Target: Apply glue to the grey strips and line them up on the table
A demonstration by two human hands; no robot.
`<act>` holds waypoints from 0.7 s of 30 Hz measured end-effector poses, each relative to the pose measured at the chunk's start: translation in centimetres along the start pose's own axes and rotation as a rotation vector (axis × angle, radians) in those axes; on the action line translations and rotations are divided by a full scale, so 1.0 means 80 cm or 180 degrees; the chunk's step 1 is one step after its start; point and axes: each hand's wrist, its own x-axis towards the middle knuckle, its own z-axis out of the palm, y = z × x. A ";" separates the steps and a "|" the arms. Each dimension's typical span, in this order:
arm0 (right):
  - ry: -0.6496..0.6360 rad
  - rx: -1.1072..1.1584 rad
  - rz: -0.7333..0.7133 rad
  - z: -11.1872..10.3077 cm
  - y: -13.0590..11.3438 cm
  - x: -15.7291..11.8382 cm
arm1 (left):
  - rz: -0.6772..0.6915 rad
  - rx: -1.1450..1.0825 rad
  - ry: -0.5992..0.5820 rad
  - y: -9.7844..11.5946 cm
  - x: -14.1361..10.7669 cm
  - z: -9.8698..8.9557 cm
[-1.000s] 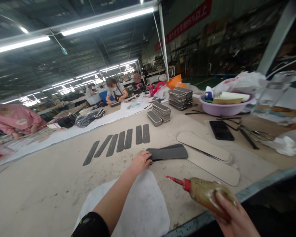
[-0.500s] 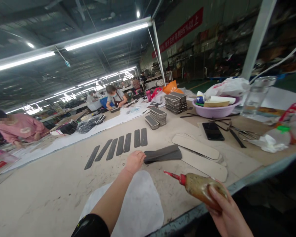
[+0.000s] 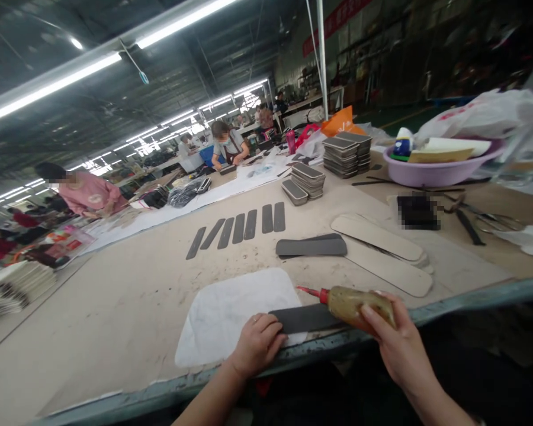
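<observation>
My left hand [image 3: 258, 343] is closed on the left end of a dark grey strip [image 3: 304, 318] with rounded corners, near the table's front edge. Part of that strip lies over a white sheet [image 3: 231, 302]. A squeeze bottle [image 3: 357, 306] of brownish glue, with a red pointed nozzle, is gripped in my right hand [image 3: 388, 328]. It is tilted, its nozzle pointing left above the strip and hiding the strip's right end. Beyond, more dark strips [image 3: 311, 246] lie crossed beside pale long pieces [image 3: 377, 236]. A row of smaller dark strips [image 3: 237, 229] lies farther left.
Stacks of dark-topped pieces [image 3: 308, 179] stand at the back. On the right are a purple basin [image 3: 444, 171], scissors [image 3: 493, 220] and a blurred-out dark object [image 3: 418, 213]. Two co-workers [image 3: 228, 145] are across the table. The table edge [image 3: 466, 305] runs along the front.
My left hand has brought a dark strip from the crossed pile to the front edge. The bottle in my right hand now hangs over that strip. The view has shifted.
</observation>
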 end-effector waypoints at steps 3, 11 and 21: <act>-0.0121 -0.0747 -0.0357 0.008 0.009 -0.010 | -0.0044 -0.0286 -0.0057 -0.007 -0.008 -0.007; -0.0437 -0.1342 -0.0701 0.024 0.021 -0.021 | -0.0001 -0.0394 0.0041 -0.026 -0.011 -0.002; -0.0984 -0.1817 -0.1501 0.042 0.043 -0.029 | -0.0292 -0.0396 0.0154 -0.024 -0.031 -0.001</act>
